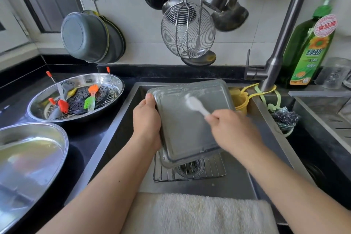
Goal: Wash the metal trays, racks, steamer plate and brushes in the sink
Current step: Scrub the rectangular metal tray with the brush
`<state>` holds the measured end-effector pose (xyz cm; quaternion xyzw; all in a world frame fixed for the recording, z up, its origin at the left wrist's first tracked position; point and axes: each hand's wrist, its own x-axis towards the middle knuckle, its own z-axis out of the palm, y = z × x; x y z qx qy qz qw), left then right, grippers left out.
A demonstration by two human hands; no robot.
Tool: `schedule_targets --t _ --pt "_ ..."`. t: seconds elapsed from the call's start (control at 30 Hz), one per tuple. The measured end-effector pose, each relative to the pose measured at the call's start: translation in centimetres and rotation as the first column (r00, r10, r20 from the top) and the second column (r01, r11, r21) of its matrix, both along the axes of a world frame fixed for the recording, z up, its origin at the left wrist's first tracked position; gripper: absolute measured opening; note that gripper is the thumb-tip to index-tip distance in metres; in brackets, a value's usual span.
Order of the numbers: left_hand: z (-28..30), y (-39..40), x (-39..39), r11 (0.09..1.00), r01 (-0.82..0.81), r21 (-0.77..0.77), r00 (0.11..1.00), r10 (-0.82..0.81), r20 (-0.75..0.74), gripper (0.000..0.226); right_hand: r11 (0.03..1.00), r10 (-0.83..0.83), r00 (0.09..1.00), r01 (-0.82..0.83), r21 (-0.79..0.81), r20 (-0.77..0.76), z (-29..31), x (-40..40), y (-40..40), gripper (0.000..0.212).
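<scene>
The tray's (190, 119) left edge is gripped by the left hand (147, 118); a brush (196, 105) is clenched in the right hand (230, 129), bristles on the tilted tray over the sink (209, 186). A rack (191, 173) lies beneath, well apart from the sink's walls.

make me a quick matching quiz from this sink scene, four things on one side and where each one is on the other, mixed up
Things:
1. metal tray
2. wire rack
3. orange brush
4. green bottle

Places:
A. on the sink floor
B. beside the faucet, at the wall
C. in the round basin on the counter
D. held over the sink in the left hand

Pairs: 1-D, 2-A, 3-C, 4-B
</scene>
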<state>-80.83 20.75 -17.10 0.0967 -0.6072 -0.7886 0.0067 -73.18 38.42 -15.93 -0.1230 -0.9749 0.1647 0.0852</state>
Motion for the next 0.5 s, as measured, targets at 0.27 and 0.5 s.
schedule_targets --t 0.27,0.5 --pt "0.1 -0.3 0.1 0.999 -0.049 0.004 0.999 0.049 0.022 0.040 0.983 0.183 0.979 -0.181 -0.029 0.090 -0.9 1.3 -1.5 0.046" --pt "0.0 0.0 0.1 0.999 -0.024 0.041 1.000 0.024 -0.017 0.038 0.990 -0.129 0.992 0.129 -0.053 -0.001 0.3 -0.6 2.7 0.047"
